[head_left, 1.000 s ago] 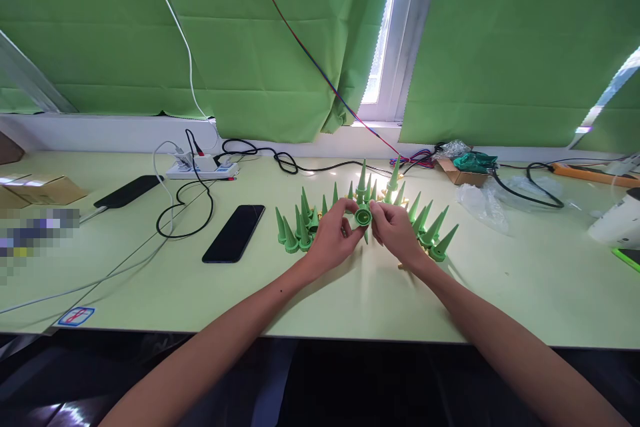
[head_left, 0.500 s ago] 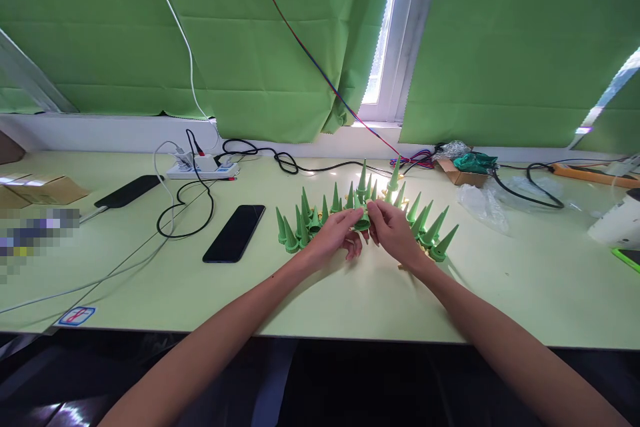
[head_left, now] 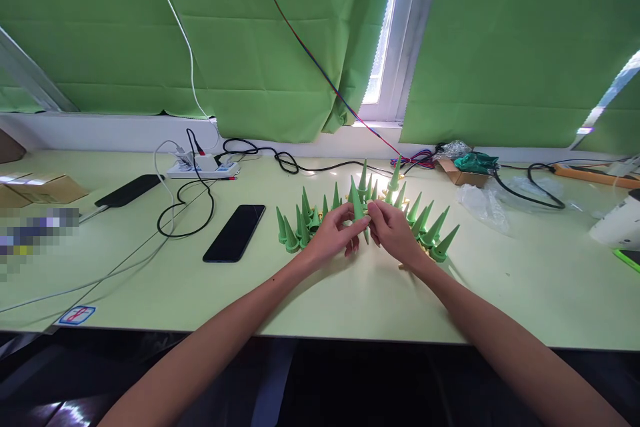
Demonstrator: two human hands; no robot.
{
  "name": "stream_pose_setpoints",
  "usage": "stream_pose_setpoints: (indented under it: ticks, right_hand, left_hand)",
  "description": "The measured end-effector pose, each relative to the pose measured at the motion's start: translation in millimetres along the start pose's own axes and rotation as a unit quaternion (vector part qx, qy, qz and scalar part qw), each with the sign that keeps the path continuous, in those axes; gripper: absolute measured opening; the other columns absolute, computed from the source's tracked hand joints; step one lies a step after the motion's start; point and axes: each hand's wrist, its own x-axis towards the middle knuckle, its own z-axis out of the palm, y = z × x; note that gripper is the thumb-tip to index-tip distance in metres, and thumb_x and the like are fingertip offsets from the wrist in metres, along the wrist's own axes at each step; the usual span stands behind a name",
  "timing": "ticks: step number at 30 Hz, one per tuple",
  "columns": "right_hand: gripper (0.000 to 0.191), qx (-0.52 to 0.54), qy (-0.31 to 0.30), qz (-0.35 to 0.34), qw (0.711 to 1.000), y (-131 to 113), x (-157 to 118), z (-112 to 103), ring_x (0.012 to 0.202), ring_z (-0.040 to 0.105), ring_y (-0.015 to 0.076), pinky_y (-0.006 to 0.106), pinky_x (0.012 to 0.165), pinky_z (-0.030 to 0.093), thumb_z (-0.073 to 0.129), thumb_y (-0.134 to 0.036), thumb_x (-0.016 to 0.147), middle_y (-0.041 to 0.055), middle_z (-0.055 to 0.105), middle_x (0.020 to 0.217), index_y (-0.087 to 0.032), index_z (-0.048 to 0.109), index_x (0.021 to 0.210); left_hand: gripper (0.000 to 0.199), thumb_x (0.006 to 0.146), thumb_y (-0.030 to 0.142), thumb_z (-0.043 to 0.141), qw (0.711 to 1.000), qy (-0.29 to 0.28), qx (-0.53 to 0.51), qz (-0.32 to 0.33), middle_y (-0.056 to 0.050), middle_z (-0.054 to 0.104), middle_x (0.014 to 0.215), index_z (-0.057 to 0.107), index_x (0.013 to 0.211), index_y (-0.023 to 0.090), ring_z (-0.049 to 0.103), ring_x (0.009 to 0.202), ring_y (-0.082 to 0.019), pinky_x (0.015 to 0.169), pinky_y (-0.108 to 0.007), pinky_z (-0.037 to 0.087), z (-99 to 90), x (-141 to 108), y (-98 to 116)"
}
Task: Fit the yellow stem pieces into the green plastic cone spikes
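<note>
Near the middle of the table, my left hand [head_left: 336,230] is closed on a green cone [head_left: 357,203], its narrow end pointing up. A second green tip shows just below, between the hands; whether it belongs to the same piece I cannot tell. My right hand [head_left: 391,228] is right beside the cone, thumb and fingers pinched together. What they pinch, if anything, is too small or hidden to make out. Several similar green cones [head_left: 304,223] stand upright on the left behind my hands. More green cones [head_left: 434,230] stand or lean on the right, with small tan pieces among them.
A black phone [head_left: 234,233] lies left of the cones. Farther left are a power strip [head_left: 203,171], looping black cable [head_left: 213,210] and another dark phone [head_left: 129,191]. At the back right sit a small cardboard box [head_left: 460,175] and clear plastic bags [head_left: 483,208].
The green cone in my left hand has turned: its wide end faced me before, and now its point stands up between my hands. My right hand stays almost in place.
</note>
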Motion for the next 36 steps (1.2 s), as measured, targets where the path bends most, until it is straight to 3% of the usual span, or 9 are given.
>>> stream_pose_setpoints:
  ticks: [9,19,29,33,36]
  right_hand:
    - [0.046,-0.030,0.015,-0.006,0.999,-4.7,-0.1,-1.8,0.048,0.034,0.0108,0.027,0.050,0.027,0.038,-0.048,0.099,-0.0050,0.037,0.048,-0.021,0.036,0.061]
    - [0.049,-0.015,0.014,0.006,1.000,-5.3,0.4,-1.3,0.047,0.034,0.0103,0.027,0.048,0.027,0.039,-0.050,0.098,-0.0046,0.036,0.047,-0.021,0.036,0.059]
    - [0.056,0.024,0.024,0.036,0.999,-3.3,0.8,0.4,0.041,0.033,0.0100,0.027,0.043,0.026,0.042,-0.059,0.094,-0.0042,0.034,0.042,-0.022,0.034,0.053]
    - [0.055,0.036,0.020,0.035,0.999,-5.8,0.2,-0.8,0.041,0.035,0.0101,0.027,0.043,0.028,0.042,-0.060,0.094,-0.0040,0.037,0.043,-0.022,0.037,0.055]
    - [0.053,0.050,0.025,0.031,0.998,-5.6,0.0,-1.4,0.042,0.037,0.0100,0.026,0.043,0.030,0.042,-0.059,0.094,-0.0044,0.037,0.046,-0.021,0.040,0.058]
  left_hand:
    - [0.036,0.079,0.047,0.070,0.997,0.020,0.063,0.027,0.005,0.048,0.062,0.046,0.084,0.019,0.051,0.047,-0.009,0.040,-0.021,0.036,1.2,-2.9,1.8]
    - [0.043,0.078,0.044,0.071,0.993,0.052,0.104,0.020,0.005,0.050,0.063,0.053,0.110,0.020,0.048,0.046,-0.009,0.043,-0.022,0.040,-0.4,-1.9,-3.6]
    - [0.040,0.081,0.044,0.068,0.987,0.069,0.136,0.050,0.003,0.053,0.063,0.058,0.112,0.020,0.051,0.048,-0.010,0.047,-0.023,0.042,3.0,-3.5,-3.6]
    - [0.043,0.080,0.044,0.069,0.987,0.074,0.135,0.045,0.000,0.060,0.077,0.056,0.113,0.022,0.054,0.049,-0.009,0.043,-0.021,0.042,1.9,-3.0,-4.8]
    - [0.043,0.080,0.046,0.068,0.988,0.082,0.126,0.036,-0.006,0.061,0.107,0.053,0.113,0.023,0.057,0.050,-0.008,0.037,-0.020,0.041,1.3,-1.9,-6.7]
